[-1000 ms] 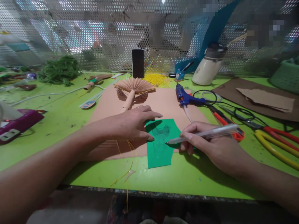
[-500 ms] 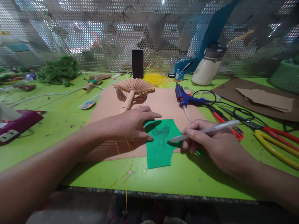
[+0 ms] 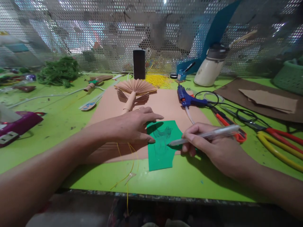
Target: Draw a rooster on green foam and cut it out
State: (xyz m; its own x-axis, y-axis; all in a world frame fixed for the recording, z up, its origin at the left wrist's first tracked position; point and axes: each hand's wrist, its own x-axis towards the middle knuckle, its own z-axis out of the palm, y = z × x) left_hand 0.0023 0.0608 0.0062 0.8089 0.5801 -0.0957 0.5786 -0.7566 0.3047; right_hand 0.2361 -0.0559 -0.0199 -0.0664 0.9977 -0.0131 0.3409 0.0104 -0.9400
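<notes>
A piece of green paper [image 3: 160,162] with dark sketched lines lies over the front edge of a tan sheet [image 3: 163,102]. My right hand [image 3: 208,145] grips a clear-barrelled pen [image 3: 213,133], its dark tip at the drawing on the green paper. Fingers spread, my left hand [image 3: 134,124] rests at the paper's left edge, thumb and index finger on either side of its upper left part. Just beyond that hand is a pleated tan paper fan [image 3: 134,86] with a rolled handle. Thin yellow strands [image 3: 131,168] hang below my left wrist.
To the right lie a blue glue gun [image 3: 189,98], a red cutter [image 3: 228,124] and scissors [image 3: 272,132] with red and yellow handles. A phone [image 3: 139,64] stands at the back near a pale jug [image 3: 209,67]. A purple power strip [image 3: 21,126] sits at left.
The pen tip has shifted slightly right and then back left over the drawing, my right hand moving with it. My left hand stays in place on the paper.
</notes>
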